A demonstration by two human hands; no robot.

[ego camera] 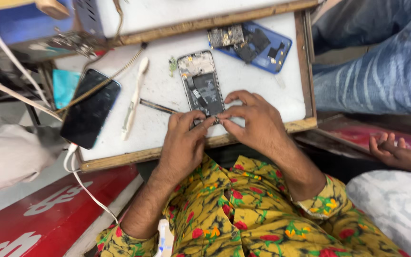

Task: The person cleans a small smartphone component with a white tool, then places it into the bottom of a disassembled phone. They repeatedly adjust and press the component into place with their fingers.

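White worktop [258, 83] with a wooden rim fills the upper middle of the head view, set among clutter. On it lies an opened phone [200, 83], back off, its innards exposed, lengthwise away from the person. Left hand [184, 140] and right hand [253, 121] meet at the phone's near end; thumbs and forefingers of both are narrowed to a pinch on a small part [216, 120] at that edge, too small to identify. Other fingers of the right hand arch above the phone. Beyond, a blue phone shell [274, 50] carries loose dark parts and a circuit board [225, 35]. To the left, a black phone [90, 110] overhangs the rim, just beside a white tool [133, 102] and a thin dark rod [157, 106]. Lower left, a red sign [48, 216] with white lettering lies flat. Another person's hand [387, 145] rests at the right edge.
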